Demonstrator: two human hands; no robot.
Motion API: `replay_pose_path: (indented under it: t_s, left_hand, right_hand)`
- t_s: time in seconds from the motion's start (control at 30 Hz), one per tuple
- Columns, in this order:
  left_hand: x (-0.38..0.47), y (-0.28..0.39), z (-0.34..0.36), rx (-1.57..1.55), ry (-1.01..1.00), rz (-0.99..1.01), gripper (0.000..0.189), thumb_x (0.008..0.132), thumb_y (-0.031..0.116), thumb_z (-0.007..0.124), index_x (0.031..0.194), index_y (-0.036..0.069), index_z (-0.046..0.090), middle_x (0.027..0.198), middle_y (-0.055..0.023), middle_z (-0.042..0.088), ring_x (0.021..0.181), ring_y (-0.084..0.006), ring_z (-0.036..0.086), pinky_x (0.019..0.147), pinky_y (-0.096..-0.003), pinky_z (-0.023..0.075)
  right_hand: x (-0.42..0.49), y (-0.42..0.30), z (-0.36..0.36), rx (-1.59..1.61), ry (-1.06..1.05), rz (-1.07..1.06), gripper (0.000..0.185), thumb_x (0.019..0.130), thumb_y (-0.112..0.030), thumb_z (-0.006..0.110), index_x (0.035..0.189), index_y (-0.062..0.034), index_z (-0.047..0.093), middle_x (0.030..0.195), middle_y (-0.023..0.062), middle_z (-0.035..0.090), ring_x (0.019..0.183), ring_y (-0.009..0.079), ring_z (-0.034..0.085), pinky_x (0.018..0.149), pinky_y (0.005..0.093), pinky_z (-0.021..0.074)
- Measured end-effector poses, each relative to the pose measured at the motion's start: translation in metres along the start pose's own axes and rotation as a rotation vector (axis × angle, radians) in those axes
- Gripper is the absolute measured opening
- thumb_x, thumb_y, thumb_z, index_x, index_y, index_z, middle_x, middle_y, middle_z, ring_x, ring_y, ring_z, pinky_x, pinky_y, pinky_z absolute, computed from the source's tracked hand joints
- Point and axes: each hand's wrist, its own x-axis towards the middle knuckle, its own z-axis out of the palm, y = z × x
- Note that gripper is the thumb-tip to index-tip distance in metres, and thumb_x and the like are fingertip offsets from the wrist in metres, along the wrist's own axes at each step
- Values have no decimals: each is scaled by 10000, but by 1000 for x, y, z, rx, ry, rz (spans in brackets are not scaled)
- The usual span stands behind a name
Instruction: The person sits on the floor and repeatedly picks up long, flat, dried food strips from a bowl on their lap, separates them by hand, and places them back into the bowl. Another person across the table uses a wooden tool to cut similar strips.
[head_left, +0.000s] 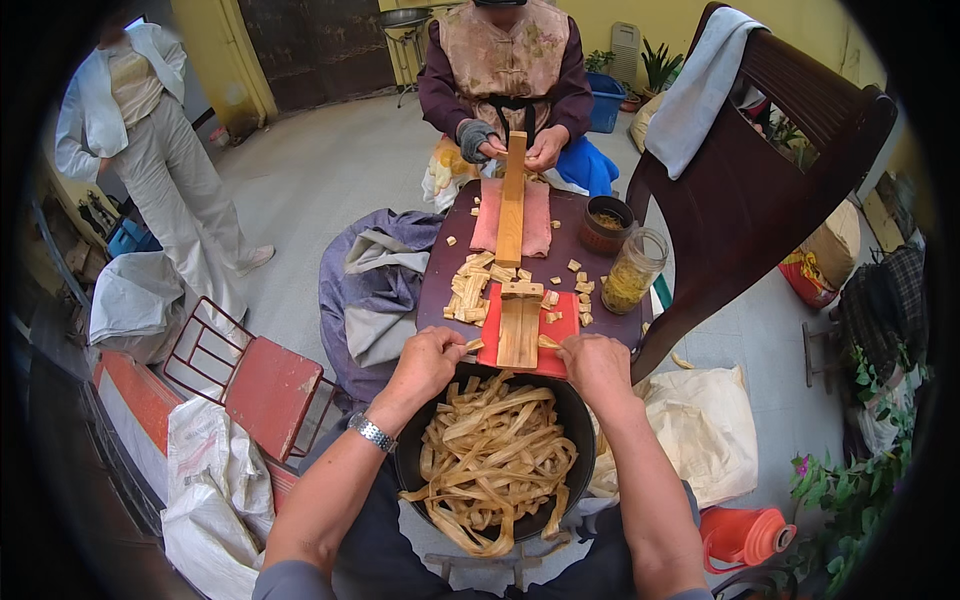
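A wooden block jig (519, 330) with a crosspiece at its far end lies on a red pad (566, 319) at the near edge of a dark chair seat. My left hand (426, 363) pinches one end of a pale fibrous strip (474, 345) left of the block. On the right side, my right hand (600, 367) pinches the strip end that shows there; whether both ends are one strip passing under the block, I cannot tell. Below my hands is a black basin (583, 480) heaped with long tan dried strips (502, 450). Small cut pieces (469, 292) lie beside the block.
A person sits opposite, hands at a longer wooden block (511, 202) on a pink cloth (536, 217). A glass jar (634, 270) and a round container (606, 225) stand right. Another person stands at left. A red thermos (746, 536) and dark chair back (757, 172) are to the right.
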Motion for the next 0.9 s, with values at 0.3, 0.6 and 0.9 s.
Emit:
replay_pose_path:
  t_s: [0.3,0.6,0.9]
  left_hand:
    - [-59,32,-45,-325,-226,-94,575,1017,318,637,1422,-49,458,1361,-206,582,1242,-238,585,1034,-355,477]
    - [-41,230,-269,-698,383,629,827,989,187,675,1559,-65,130,1032,-106,621,887,-160,670,817,-314,581]
    - [-80,224,-168,-685,-347,301,345,1047,290,601,1256,16,614,992,-12,646,841,-85,636,789,-253,545]
  right_hand:
    - [-31,-41,-52,636,133,-89,156,846,-137,782,959,-29,779,861,119,732,725,241,688,689,334,553]
    - [-48,-46,-67,1050,63,42,161,874,6,738,1032,34,751,906,71,717,737,117,646,664,245,523]
    - [-52,-54,-77,963,251,-175,305,842,27,745,1142,1,701,1042,131,717,948,234,690,839,308,537]
